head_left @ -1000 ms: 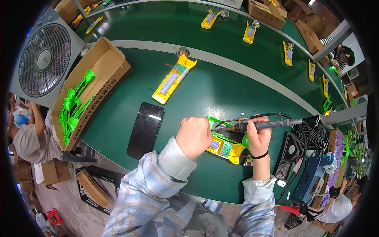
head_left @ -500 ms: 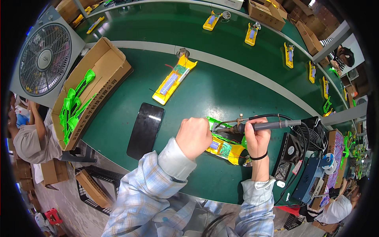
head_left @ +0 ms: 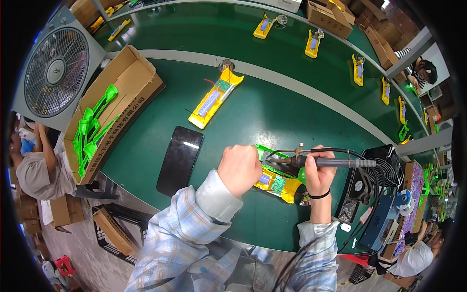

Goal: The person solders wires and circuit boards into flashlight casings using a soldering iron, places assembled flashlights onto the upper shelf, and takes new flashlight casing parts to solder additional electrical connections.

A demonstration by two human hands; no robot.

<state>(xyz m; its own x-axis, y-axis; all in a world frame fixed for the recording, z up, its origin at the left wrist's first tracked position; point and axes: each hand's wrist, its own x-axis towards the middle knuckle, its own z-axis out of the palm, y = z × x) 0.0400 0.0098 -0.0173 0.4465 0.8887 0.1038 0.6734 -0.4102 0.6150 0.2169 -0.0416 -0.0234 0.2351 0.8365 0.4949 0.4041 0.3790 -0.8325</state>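
My right hand grips a soldering iron with a thin feed tube clamped along it. Its tip points left, into a green plastic shell on the bench. Just below the shell lies an open yellow lamp housing, showing a purple battery cell and a green circuit board. My left hand is closed in a fist at the left ends of shell and housing; its fingertips, and whatever they pinch, are hidden.
Another opened yellow housing and a black phone lie left on the green bench. A carton of green parts and a fan stand farther left. Beyond runs a belt with yellow housings. A soldering station sits right.
The soldering iron and my right hand have shifted slightly to the right and down. Several housings on the belt have moved a little to the right. My left hand stays nearly in place.
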